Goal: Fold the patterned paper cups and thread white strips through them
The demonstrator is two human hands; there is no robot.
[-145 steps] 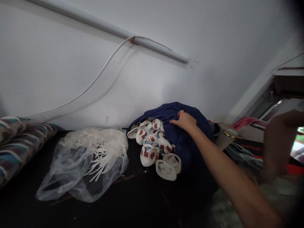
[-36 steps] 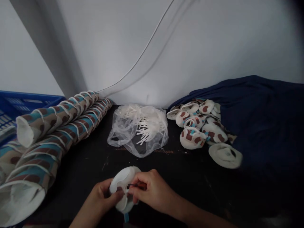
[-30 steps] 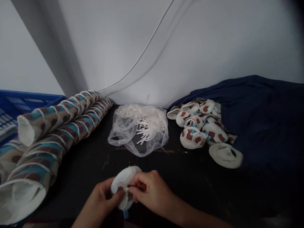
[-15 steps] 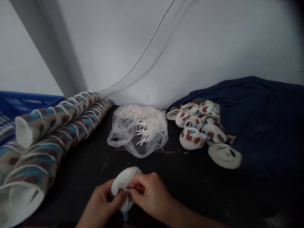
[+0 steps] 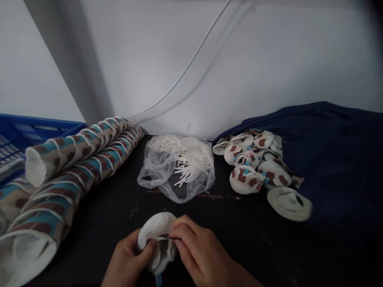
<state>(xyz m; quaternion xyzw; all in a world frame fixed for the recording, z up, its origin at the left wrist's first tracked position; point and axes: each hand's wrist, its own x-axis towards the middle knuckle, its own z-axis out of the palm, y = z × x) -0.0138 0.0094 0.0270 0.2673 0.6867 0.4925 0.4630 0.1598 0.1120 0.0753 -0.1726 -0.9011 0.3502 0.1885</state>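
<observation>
A white cup-shaped mask [image 5: 155, 229] is held low over the black table [image 5: 245, 239], its inner side facing me. My left hand [image 5: 127, 265] grips its left edge with thumb and fingers closed. My right hand [image 5: 199, 253] pinches a thin dark strip [image 5: 167, 237] across the mask's middle. Behind them lies a clear plastic bag of white strips [image 5: 178, 167]. A pile of loose patterned masks [image 5: 257, 161] spills from under a dark blue cloth [image 5: 338, 159] at the right.
Two long nested stacks of patterned masks [image 5: 68, 167] lie along the left, in front of a blue crate [image 5: 18, 133]. A white cable [image 5: 191, 65] runs down the wall behind.
Since 4.8 s ago my view turned left and my right hand left the blue cloth. Over the last second both hands stayed on the mask, the right fingers shifting slightly along the strip.
</observation>
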